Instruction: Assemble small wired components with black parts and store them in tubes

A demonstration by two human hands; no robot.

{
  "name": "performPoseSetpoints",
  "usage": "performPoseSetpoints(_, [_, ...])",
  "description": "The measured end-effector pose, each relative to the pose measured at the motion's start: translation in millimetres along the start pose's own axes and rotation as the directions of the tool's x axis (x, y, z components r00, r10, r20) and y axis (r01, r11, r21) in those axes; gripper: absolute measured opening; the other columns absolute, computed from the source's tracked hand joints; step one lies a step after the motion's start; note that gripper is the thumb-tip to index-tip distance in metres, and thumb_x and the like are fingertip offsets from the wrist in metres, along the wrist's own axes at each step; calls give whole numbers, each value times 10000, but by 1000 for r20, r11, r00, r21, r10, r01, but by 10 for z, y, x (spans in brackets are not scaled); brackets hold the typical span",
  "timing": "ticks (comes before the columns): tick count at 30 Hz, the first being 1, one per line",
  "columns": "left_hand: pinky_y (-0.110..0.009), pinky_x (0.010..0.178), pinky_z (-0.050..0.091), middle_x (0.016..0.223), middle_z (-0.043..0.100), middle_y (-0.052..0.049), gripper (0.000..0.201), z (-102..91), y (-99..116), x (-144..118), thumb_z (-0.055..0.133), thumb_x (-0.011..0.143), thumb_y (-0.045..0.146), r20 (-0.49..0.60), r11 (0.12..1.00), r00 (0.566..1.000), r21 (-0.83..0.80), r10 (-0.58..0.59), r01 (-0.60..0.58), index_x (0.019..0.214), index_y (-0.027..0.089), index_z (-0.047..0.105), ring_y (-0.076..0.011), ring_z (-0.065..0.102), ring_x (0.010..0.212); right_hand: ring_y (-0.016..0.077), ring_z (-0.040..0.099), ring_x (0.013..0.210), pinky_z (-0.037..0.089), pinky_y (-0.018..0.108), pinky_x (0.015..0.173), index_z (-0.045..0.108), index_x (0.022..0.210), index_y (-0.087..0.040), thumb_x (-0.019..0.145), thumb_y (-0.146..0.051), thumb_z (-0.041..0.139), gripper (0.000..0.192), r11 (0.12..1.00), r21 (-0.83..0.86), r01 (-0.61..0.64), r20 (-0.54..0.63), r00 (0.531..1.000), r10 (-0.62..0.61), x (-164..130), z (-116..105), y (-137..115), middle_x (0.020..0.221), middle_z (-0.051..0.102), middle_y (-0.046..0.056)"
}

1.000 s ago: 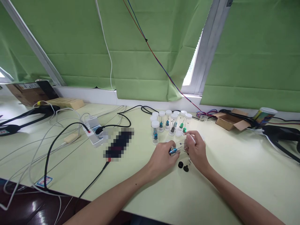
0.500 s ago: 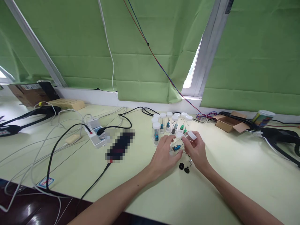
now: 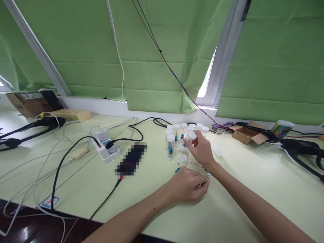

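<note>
Several clear vials (image 3: 170, 153) with white caps stand in a cluster, some with blue-green parts inside. My right hand (image 3: 201, 148) pinches one capped vial (image 3: 191, 135) by its top at the cluster's front edge. Its lower part is partly hidden by my fingers. Lower down, my left hand (image 3: 188, 185) rests on the table with its fingers curled together. Whatever may be between them is hidden. Just above it lie a small blue-green part (image 3: 178, 169) and a loose white cap (image 3: 183, 158). A thin metal piece (image 3: 208, 174) lies close to its fingertips.
A power strip (image 3: 105, 150) with cables and a pixelated dark object (image 3: 131, 160) lie to the left. An open cardboard box (image 3: 249, 135) and a printed canister (image 3: 282, 129) stand at the back right. More white caps (image 3: 217, 153) lie beyond my right wrist.
My right hand has carried the vial up and left to the cluster, and it is now upright. My left hand has let go of it and moved down to the table, covering the black parts.
</note>
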State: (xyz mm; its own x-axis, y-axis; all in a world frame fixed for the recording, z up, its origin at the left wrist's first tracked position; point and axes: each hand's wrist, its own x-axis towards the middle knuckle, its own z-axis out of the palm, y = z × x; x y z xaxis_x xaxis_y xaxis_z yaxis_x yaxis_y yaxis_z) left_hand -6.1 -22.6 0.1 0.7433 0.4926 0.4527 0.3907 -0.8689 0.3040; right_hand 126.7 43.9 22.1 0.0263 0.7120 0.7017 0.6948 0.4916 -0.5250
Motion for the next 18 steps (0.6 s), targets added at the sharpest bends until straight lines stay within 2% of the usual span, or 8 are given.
performPoseSetpoints(2, [-293, 497, 239, 500, 445, 10, 334, -19, -3, 7, 422, 897, 232, -21, 1000, 1000, -1, -17, 17, 572, 187, 485, -110, 384, 481, 159, 514, 555, 416, 268, 573, 507, 1011, -201, 874, -430, 564, 273, 999, -32, 15, 31, 999, -14, 73, 70, -11, 647, 550, -25])
performPoseSetpoints(7, [-302, 490, 196, 489, 426, 18, 337, -63, 0, 12, 426, 890, 218, -70, 1000, 997, -7, -23, 23, 556, 181, 419, -101, 350, 470, 175, 522, 560, 369, 253, 532, 502, 1084, -183, 870, -374, 566, 294, 988, -144, 48, 196, 980, -19, 152, 190, -24, 643, 544, -24])
performPoseSetpoints(12, [-283, 471, 209, 481, 420, 22, 310, -41, 9, 10, 455, 853, 181, -44, 1000, 999, 1, 20, -20, 546, 181, 412, -96, 349, 457, 194, 553, 583, 367, 257, 528, 485, 1137, -168, 903, -382, 540, 321, 978, -196, 67, 211, 977, -24, 144, 245, -17, 669, 572, 0])
performPoseSetpoints(18, [-262, 436, 192, 460, 395, 38, 297, 19, -36, 16, 477, 831, 164, -117, 994, 988, 56, 100, -94, 540, 175, 414, -79, 336, 426, 219, 613, 663, 398, 271, 569, 417, 1295, -149, 943, -372, 514, 429, 951, -299, 76, 297, 955, 17, 152, 208, -53, 811, 662, 71])
